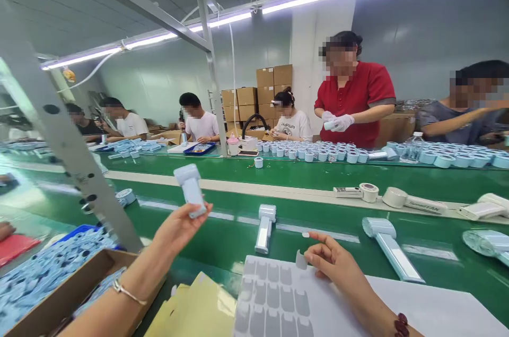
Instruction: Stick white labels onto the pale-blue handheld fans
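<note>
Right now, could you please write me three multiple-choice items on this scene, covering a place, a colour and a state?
1. Where does the sticker sheet lie?
A. on the white sheet in front of the person
B. on the far shelf
C. inside the cardboard box

2. What colour is the conveyor belt?
A. red
B. green
C. black

3. What is the left hand doing?
A. resting flat
B. holding a pale blue handheld part up
C. reaching into the box

Answers: 1 A, it lies under the right hand; 2 B, the belt is green throughout; 3 B, the fingers grip the part's lower end.
</note>
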`<state>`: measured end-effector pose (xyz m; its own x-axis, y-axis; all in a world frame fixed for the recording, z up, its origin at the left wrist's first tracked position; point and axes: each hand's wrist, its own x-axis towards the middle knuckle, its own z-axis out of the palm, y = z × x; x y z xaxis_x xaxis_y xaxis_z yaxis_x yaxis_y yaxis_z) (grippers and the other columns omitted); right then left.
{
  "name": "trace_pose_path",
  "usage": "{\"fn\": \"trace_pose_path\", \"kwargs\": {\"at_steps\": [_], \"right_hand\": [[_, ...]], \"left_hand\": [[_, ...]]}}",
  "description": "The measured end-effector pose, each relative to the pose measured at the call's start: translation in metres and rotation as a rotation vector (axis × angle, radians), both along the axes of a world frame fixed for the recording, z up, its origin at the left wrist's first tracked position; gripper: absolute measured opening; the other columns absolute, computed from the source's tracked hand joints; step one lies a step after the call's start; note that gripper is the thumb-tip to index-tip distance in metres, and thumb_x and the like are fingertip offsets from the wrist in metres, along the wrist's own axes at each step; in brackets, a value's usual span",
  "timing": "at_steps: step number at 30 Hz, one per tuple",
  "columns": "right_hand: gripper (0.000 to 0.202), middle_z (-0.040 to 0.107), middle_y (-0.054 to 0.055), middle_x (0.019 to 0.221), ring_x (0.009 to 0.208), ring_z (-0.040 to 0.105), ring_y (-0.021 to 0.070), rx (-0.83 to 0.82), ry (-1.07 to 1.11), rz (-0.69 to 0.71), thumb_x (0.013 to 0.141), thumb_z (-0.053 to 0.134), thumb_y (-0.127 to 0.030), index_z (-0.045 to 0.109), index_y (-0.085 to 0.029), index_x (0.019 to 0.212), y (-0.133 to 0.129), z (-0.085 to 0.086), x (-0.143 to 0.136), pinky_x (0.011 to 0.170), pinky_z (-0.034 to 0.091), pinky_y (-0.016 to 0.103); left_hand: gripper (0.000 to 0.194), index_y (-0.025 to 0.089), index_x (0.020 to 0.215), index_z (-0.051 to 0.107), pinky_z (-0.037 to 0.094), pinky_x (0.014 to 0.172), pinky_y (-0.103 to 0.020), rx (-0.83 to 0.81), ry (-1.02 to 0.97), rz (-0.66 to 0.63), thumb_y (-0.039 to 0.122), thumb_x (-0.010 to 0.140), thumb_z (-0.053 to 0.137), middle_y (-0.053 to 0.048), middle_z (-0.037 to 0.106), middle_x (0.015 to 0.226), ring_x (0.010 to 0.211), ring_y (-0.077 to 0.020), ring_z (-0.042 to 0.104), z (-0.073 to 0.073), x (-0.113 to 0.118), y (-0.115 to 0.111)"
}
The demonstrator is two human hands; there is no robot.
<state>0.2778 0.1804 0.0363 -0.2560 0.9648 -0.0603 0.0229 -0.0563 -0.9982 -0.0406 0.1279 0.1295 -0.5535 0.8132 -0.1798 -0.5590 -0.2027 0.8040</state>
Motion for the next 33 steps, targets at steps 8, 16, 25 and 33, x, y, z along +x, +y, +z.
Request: {"fn": "trace_pose_path", "kwargs": {"at_steps": [8, 16, 25, 33], "right_hand": [[0.054, 0.066, 0.002, 0.074, 0.074, 0.066, 0.0224, 0.062, -0.046, 0.150, 0.059, 0.082, -0.054, 0.066, -0.020, 0.098, -0.011, 0.032, 0.007, 0.061, 0.051, 0.031], [0.051, 0.070, 0.000, 0.080, 0.075, 0.066, 0.0183, 0.191, -0.050, 0.186, 0.063, 0.082, -0.038, 0.066, -0.020, 0.108, -0.091, 0.092, 0.056, 0.062, 0.050, 0.026], [0.063, 0.075, 0.002, 0.072, 0.113, 0.069, 0.0289, 0.245, 0.205, 0.144, 0.071, 0.091, -0.045, 0.063, -0.023, 0.124, -0.201, 0.053, 0.056, 0.108, 0.048, 0.048], [0.070, 0.076, 0.000, 0.075, 0.115, 0.070, 0.0273, 0.224, 0.351, 0.073, 0.063, 0.097, -0.033, 0.065, -0.023, 0.124, -0.198, 0.051, 0.037, 0.109, 0.050, 0.041]], "left_hand": [[0.057, 0.007, 0.103, 0.077, 0.040, 0.048, -0.024, 0.151, 0.011, -0.379, 0.015, 0.046, 0.077, -0.012, 0.071, 0.080, 0.051, -0.0115, 0.051, -0.039, 0.128, -0.108], [0.032, 0.010, 0.111, 0.074, 0.060, 0.059, -0.029, -0.178, -0.294, -0.301, 0.031, 0.090, 0.062, -0.020, 0.074, 0.111, 0.080, -0.0252, 0.072, -0.036, 0.179, -0.153], [0.029, 0.020, 0.113, 0.074, 0.053, 0.039, -0.017, -0.476, -0.496, -0.191, 0.025, 0.091, 0.056, -0.005, 0.064, 0.072, 0.044, -0.0121, 0.060, -0.013, 0.218, -0.139], [0.023, 0.020, 0.081, 0.070, 0.057, 0.046, -0.019, -0.502, -0.500, -0.137, 0.024, 0.096, 0.052, -0.001, 0.059, 0.064, 0.045, -0.0116, 0.062, -0.010, 0.235, -0.139]]}}
